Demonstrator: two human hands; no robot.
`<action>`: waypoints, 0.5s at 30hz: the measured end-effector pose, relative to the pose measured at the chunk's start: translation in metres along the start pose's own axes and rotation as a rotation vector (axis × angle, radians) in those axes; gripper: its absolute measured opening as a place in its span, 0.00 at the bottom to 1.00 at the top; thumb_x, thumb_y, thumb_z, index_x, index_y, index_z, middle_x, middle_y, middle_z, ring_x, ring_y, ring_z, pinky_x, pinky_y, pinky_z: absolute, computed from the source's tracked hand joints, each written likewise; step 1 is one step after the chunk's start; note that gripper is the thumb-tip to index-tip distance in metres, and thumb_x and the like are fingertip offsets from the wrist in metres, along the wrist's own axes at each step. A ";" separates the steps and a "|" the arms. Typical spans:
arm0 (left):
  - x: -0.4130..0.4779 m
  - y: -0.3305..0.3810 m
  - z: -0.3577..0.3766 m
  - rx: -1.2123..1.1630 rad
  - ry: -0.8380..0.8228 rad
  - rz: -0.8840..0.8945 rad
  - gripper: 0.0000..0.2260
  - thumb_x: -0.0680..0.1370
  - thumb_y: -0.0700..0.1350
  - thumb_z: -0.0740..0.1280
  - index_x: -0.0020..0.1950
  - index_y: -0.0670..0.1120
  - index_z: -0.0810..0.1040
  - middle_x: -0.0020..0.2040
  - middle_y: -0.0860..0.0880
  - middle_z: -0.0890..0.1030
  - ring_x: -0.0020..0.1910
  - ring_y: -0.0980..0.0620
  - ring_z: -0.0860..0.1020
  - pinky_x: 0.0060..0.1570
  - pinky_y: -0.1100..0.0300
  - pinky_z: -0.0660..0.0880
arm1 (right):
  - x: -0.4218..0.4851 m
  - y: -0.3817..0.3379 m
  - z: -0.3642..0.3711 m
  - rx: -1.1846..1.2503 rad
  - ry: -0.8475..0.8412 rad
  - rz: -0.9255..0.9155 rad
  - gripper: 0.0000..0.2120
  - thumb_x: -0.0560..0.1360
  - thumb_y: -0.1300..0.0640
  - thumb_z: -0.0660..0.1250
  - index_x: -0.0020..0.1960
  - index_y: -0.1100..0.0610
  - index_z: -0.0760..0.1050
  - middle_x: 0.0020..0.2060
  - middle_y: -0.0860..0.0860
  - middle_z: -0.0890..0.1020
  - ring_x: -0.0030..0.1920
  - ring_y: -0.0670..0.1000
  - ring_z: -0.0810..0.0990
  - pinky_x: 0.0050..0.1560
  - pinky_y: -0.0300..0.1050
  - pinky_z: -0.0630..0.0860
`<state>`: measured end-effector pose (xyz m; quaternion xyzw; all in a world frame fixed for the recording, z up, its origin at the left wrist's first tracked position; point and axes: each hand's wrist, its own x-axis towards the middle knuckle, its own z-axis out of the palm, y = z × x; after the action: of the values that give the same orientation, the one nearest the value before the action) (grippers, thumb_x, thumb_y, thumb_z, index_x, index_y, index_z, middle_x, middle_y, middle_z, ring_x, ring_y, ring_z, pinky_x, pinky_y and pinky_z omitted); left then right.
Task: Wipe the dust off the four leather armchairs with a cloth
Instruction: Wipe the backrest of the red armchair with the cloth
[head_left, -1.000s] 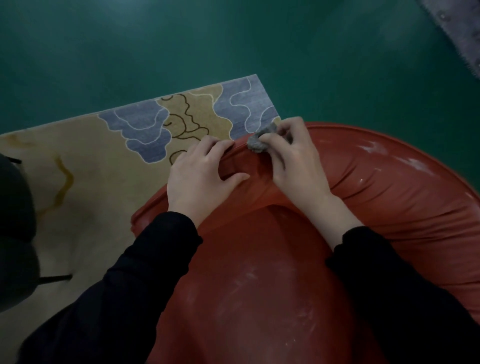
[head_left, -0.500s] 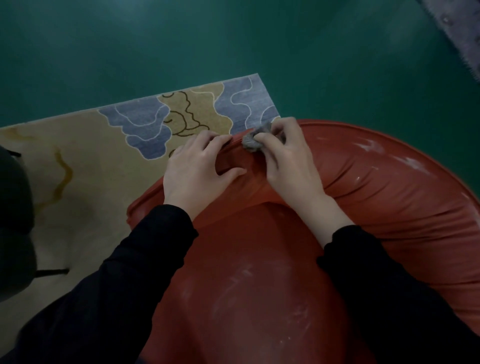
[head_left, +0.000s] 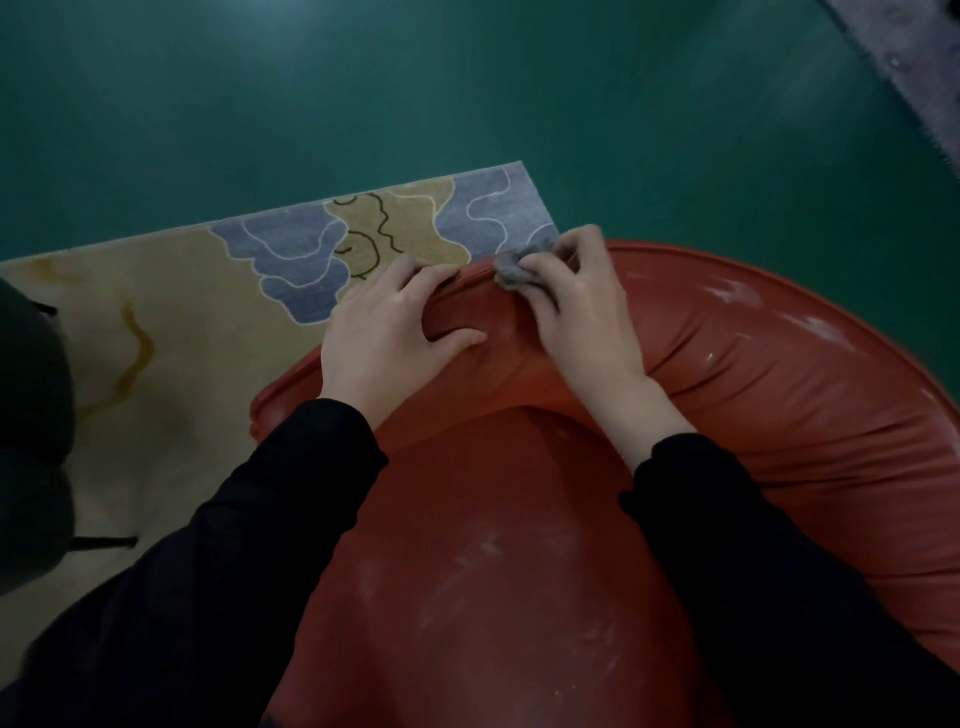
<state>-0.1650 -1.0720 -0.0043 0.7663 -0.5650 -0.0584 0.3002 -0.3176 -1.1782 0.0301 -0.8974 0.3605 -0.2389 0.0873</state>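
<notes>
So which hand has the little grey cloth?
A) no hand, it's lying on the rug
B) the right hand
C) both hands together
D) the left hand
B: the right hand pinches the bunched grey cloth against the top edge of the red armchair, while the left hand only grips the leather rim beside it.

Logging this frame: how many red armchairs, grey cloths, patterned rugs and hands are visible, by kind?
red armchair: 1
grey cloth: 1
patterned rug: 1
left hand, right hand: 2
Total: 5
</notes>
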 end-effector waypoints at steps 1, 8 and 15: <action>0.000 -0.001 0.000 -0.004 -0.005 -0.001 0.27 0.71 0.64 0.69 0.65 0.52 0.77 0.56 0.53 0.78 0.54 0.51 0.78 0.47 0.54 0.75 | 0.000 0.008 -0.003 -0.031 0.019 0.020 0.06 0.73 0.63 0.69 0.49 0.64 0.80 0.45 0.61 0.73 0.45 0.59 0.75 0.46 0.48 0.74; -0.001 0.000 -0.001 -0.013 -0.045 -0.002 0.28 0.72 0.65 0.68 0.67 0.51 0.75 0.57 0.52 0.77 0.57 0.51 0.76 0.50 0.55 0.74 | -0.004 0.041 -0.025 -0.120 0.142 0.326 0.07 0.75 0.60 0.67 0.51 0.62 0.80 0.49 0.61 0.72 0.48 0.58 0.75 0.52 0.44 0.70; 0.015 0.006 -0.005 -0.106 -0.091 -0.036 0.27 0.70 0.64 0.70 0.63 0.49 0.77 0.57 0.51 0.76 0.57 0.50 0.75 0.54 0.50 0.74 | -0.004 0.017 -0.002 -0.035 0.108 0.219 0.07 0.75 0.63 0.67 0.52 0.62 0.80 0.48 0.59 0.72 0.48 0.56 0.74 0.52 0.44 0.73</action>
<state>-0.1631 -1.0844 0.0064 0.7559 -0.5604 -0.1285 0.3132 -0.3314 -1.1875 0.0251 -0.8399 0.4647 -0.2696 0.0777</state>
